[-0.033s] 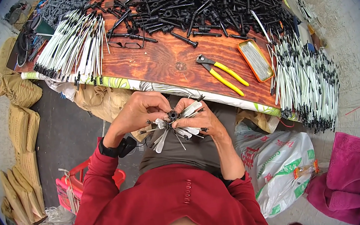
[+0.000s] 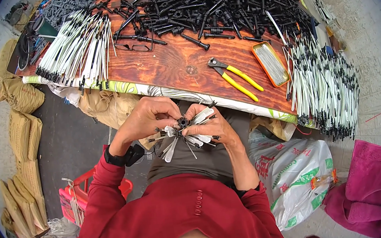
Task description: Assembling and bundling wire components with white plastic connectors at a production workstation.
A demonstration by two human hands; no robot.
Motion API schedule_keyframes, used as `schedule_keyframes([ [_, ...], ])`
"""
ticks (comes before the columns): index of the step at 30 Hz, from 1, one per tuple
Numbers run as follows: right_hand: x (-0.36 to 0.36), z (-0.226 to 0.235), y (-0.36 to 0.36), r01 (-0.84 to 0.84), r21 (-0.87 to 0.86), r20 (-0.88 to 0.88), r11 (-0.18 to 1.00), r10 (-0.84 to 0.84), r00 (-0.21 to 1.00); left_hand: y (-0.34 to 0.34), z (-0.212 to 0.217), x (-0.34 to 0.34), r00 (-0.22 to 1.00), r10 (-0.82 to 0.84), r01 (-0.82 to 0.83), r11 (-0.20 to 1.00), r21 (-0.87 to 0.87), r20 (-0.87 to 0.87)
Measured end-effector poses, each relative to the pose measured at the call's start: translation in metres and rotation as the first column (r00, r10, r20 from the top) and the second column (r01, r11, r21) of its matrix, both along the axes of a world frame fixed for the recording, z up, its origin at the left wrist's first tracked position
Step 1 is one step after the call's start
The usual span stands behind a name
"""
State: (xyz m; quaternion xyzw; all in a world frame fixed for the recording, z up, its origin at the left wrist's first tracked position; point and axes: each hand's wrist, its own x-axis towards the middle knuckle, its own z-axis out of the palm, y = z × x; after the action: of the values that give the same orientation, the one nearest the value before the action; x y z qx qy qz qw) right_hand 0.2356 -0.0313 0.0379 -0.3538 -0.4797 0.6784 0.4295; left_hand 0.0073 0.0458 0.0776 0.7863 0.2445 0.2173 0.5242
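Observation:
Over my lap I hold a small black hub (image 2: 183,122) with short white, black-tipped ribs (image 2: 170,151) fanning out around it. My left hand (image 2: 152,115) pinches the hub's left side between thumb and fingertips. On the other side, my right hand (image 2: 213,126) grips the hub and some ribs, its thumb lying across them. What lies exactly under the fingertips is hidden. Beyond my hands, on the wooden table (image 2: 161,70), lie yellow-handled pliers (image 2: 237,79) and an orange-rimmed tin (image 2: 271,64) of thin pale pins or wires.
White ribs with black ends lie bundled at the left (image 2: 82,46) and right (image 2: 324,86) of the table. A heap of black plastic parts (image 2: 205,7) covers its far side, with eyeglasses (image 2: 136,46) before it. A plastic bag (image 2: 297,177) and magenta cloth (image 2: 375,186) are at my right.

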Motion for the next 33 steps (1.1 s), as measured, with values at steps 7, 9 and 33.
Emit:
schedule_keyframes([
  [7,-0.002,-0.002,0.000,0.005,-0.033,0.045,0.999,-0.004,0.999,0.006,0.000,-0.003,0.995,-0.095,0.095,0.994,0.053,0.009],
  [9,-0.001,-0.002,0.000,0.000,-0.032,0.048,0.999,0.002,0.999,0.010,0.003,-0.005,0.990,-0.142,0.142,0.989,0.033,0.006],
  [33,-0.013,-0.009,-0.006,0.133,0.315,0.149,0.940,-0.187,0.971,0.007,0.024,-0.003,0.981,-0.145,0.072,0.890,-0.450,-0.130],
])
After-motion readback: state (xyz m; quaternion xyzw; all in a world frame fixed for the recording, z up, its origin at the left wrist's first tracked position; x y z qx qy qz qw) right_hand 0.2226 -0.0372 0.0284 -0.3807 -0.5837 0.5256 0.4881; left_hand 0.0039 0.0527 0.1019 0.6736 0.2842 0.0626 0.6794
